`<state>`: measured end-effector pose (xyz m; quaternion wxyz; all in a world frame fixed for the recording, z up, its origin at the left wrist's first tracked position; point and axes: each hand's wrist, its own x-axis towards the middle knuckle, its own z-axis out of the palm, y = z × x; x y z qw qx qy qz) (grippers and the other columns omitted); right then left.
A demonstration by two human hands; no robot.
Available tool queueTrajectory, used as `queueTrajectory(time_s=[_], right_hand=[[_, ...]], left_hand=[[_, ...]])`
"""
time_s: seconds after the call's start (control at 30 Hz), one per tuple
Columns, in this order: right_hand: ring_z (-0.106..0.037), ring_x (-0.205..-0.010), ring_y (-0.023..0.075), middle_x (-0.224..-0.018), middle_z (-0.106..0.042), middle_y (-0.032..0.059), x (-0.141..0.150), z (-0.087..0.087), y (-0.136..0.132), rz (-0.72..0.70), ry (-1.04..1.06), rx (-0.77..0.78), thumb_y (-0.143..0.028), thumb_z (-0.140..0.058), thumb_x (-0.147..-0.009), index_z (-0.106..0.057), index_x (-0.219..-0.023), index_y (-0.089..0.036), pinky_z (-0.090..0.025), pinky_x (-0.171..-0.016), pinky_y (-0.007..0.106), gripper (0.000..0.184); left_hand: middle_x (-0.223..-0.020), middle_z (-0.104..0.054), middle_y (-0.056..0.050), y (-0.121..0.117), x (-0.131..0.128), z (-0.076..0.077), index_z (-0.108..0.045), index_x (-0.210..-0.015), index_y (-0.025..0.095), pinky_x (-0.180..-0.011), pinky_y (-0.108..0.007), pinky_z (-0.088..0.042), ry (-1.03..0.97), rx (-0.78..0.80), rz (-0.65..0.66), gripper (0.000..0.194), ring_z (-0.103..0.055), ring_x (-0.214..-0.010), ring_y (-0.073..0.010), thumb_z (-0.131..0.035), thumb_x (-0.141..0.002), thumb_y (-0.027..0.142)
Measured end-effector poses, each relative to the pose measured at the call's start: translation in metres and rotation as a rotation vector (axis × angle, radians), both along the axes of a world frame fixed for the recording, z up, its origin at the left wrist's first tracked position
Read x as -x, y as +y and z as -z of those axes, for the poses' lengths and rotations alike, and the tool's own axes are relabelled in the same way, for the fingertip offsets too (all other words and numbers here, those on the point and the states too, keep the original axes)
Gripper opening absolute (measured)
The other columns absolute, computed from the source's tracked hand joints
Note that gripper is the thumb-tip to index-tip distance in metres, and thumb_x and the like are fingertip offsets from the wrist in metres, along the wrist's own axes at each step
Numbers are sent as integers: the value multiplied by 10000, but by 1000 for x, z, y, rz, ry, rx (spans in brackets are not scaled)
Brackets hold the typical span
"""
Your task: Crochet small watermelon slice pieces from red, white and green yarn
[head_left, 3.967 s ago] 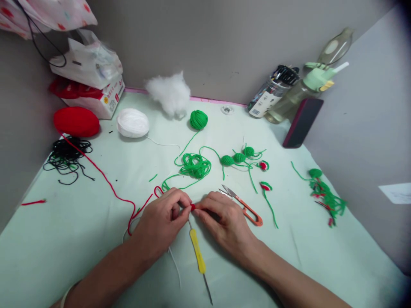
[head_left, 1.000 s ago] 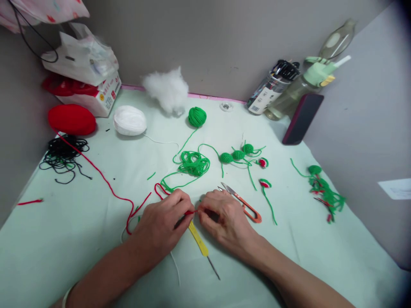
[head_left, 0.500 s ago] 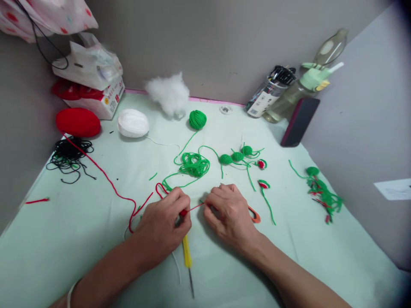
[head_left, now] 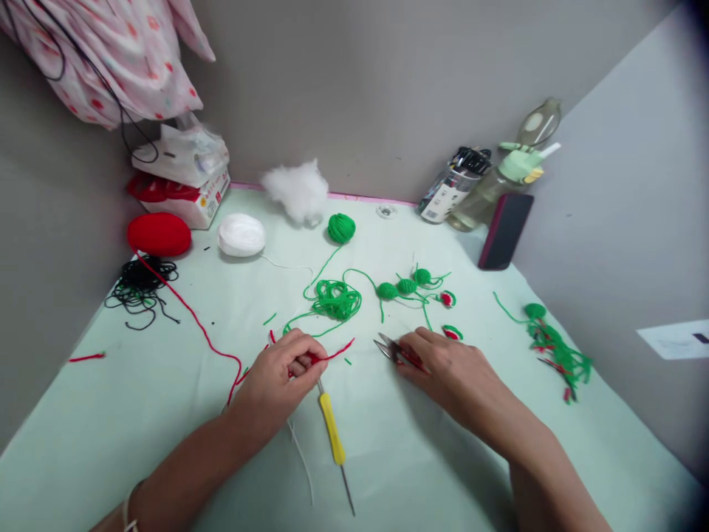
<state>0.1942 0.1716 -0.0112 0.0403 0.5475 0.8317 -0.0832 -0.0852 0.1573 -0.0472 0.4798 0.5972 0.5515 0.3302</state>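
Between the side edges of the table (head_left: pixel 399 480), the left hand (head_left: pixel 282 369) pinches red yarn (head_left: pixel 340 353), its tail pointing rightward to the thread snips (head_left: pixel 394 353) gripped by the right hand (head_left: pixel 451 366), not touching them; perhaps the left also holds the crochet hook (head_left: pixel 332 428).

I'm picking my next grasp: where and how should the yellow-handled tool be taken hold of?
Probably pinch the yellow handle across its middle, coming from the right. It is the tool's broadest part, slanting toward the person, with a thin metal lower shaft beyond it. The upper shaft runs up to the left hand, which crowds that end; I can't tell if it's gripped there.
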Motion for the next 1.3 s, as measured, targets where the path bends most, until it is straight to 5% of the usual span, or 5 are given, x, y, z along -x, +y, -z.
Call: queueTrajectory(time_s=[0.37,0.67,0.97,1.1,1.3], right_hand=[[-677,-831,186,-971,-735,47,27,-16,-4,26,737,390,-368,-462,-1125,-712,-1104,-242,-532,-723,292,281],[-470,-715,143,-839,-643,1,56,-3,-10,120,848,574,-487,-619,-1044,-763,-983,-188,-379,-639,271,337],[-600,-707,195,-817,-688,40,45,10,-6,205,714,234,-460,-598,-1038,-744,-1069,-190,-503,-653,311,309],[-669,-995,280,-1167,-705,160,38,19,-4,-107,531,-331,-264,-643,-1017,-637,-1350,-198,-576,-845,419,339],[-568,-761,174,-881,-655,31,55,15,-17,-563,425,-173,-77,-544,-1040,-724,-1078,-226,-482,-691,296,237]], left_hand=[[-690,-646,25,1,0,0,-706,-858,215,-675,-301,-563,-236,192,-57,179,-645,-635,-154,-699,-843,393],[-630,-644,36,-2,-4,-7,-705,-848,195,-691,-310,-566,-357,297,-26,200,-654,-628,-157,-756,-775,374],[-709,-668,22,-1,-4,-5,-703,-830,191,-695,-303,-578,-448,318,-41,241,-659,-637,-145,-807,-783,403],[-721,-677,22,0,-2,-4,-697,-835,193,-680,-292,-574,-480,312,-45,262,-654,-625,-137,-819,-799,422],[-642,-679,33,0,-1,-5,-699,-831,186,-679,-283,-566,-489,310,-15,255,-655,-596,-135,-833,-808,403]])
